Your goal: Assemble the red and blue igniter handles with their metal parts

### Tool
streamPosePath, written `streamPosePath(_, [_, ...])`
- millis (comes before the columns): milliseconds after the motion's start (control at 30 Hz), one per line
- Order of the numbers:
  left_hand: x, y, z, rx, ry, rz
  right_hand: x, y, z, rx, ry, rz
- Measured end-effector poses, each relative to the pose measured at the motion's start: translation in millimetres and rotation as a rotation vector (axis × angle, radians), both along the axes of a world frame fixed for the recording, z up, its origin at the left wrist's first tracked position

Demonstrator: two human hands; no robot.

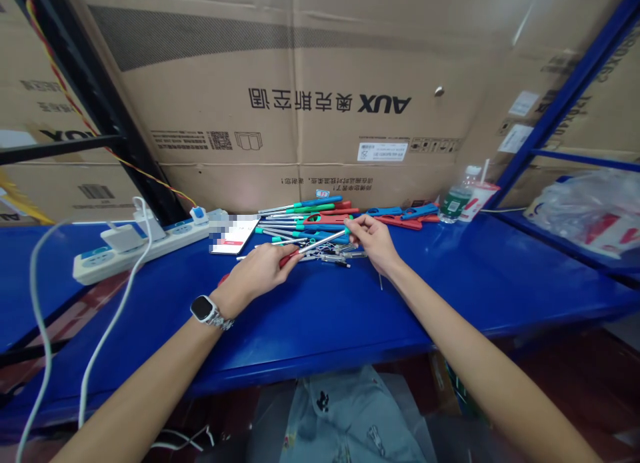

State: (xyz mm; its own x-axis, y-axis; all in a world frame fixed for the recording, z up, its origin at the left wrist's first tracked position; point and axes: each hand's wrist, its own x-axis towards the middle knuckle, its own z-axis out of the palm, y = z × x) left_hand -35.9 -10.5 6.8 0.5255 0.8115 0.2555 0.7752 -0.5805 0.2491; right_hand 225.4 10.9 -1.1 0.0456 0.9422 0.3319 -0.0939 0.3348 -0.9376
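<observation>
The left hand (265, 266) closes around the red plastic handle of a slim lighter (324, 241), whose smooth, shiny metal tube slants up over the glossy blue table (310, 329) to the right hand (373, 241), its thumb and fingers pinched narrow at the green end. Just beyond lies a heap of lighters (327, 219), their moulded red, blue and green handles crossing, some pierced by oval openings, with bare round tubes pointing left. Small metal and clear plastic parts (341, 255) lie loose at its near edge. Left of the heap are a flat, rectangular white item (241, 235) and a long white power strip (103, 263); on the right, a ribbed clear bottle (454, 201) with a green label stands beside a red-and-white cup (479, 201), all before a creased brown cardboard box (320, 63)
</observation>
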Motion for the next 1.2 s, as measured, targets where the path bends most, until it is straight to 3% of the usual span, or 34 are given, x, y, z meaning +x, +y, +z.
streamPosePath(633, [5, -2, 1.9, 0.042, 0.115, 0.031, -3, 1, -0.5, -0.27, 0.176, 0.117])
streamPosePath(967, [8, 2, -5.2, 0.047, 0.094, 0.037, 0, 4, 0.0, -0.226, 0.148, 0.126])
streamPosePath(1200, [14, 1, -6.2, 0.031, 0.047, 0.04, -9, 4, -2.9, -0.138, 0.19, 0.02])
